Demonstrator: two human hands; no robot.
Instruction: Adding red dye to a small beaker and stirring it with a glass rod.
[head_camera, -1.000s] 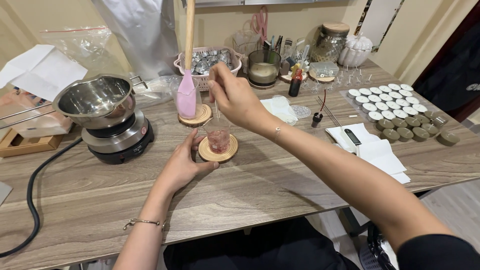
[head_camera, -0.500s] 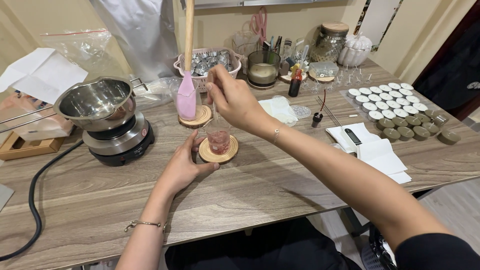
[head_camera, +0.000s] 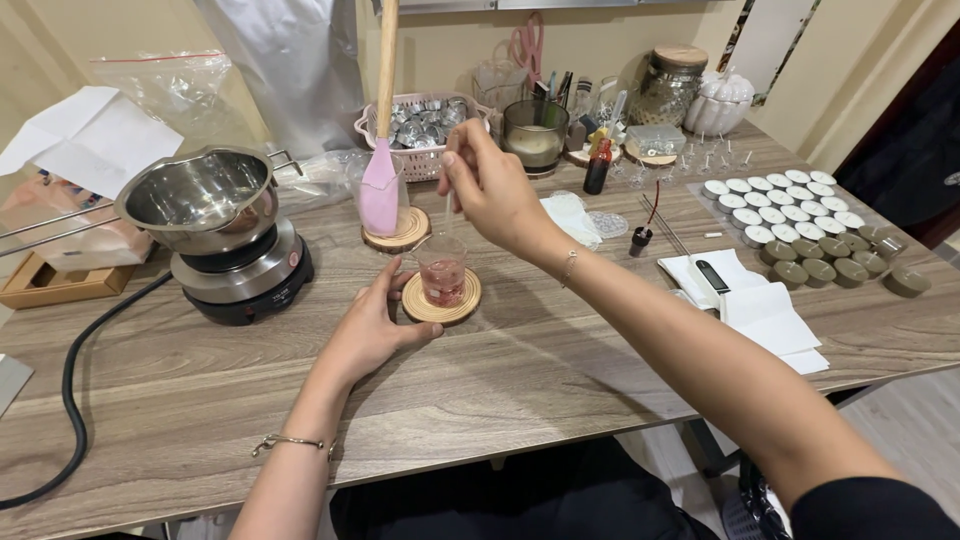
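We have a small clear cup (head_camera: 441, 272) with reddish liquid at frame centre, sitting on a round wooden coaster (head_camera: 441, 299). The coaster likely keeps the wooden table (head_camera: 560, 370) clean and gives the cup a flat seat.

Left hand (head_camera: 372, 325) comes in from lower left. Fingers are loosely curled, thumb and fingertips against the coaster edge and the cup base; it looks like a brace rather than a lift. It is partly open, not wrapped round anything.

Right hand (head_camera: 492, 190) is above and right of the cup. Thumb and forefinger are pinched tight on a thin clear stick (head_camera: 448, 205) that runs down into the cup; the other fingers are folded. Near-vertical hold, so the tip stays in the liquid. We can't tell whether the tip touches bottom.

Just behind, a second coaster carries a glass beaker (head_camera: 385, 200) with a pink silicone spatula (head_camera: 380, 180) standing in it, its wooden handle going out of the top of the frame. It is near the cup but not touching.

Upper left: a steel pot (head_camera: 200, 195) on a small electric hot plate (head_camera: 240, 280), cord trailing off the left edge. It sits well clear of both hands.

Right side: rows of tealight cups (head_camera: 800, 220), white in front, darker ones behind, well apart from the work. A small dark dropper bottle (head_camera: 598, 166) stands at upper centre, among the jars.
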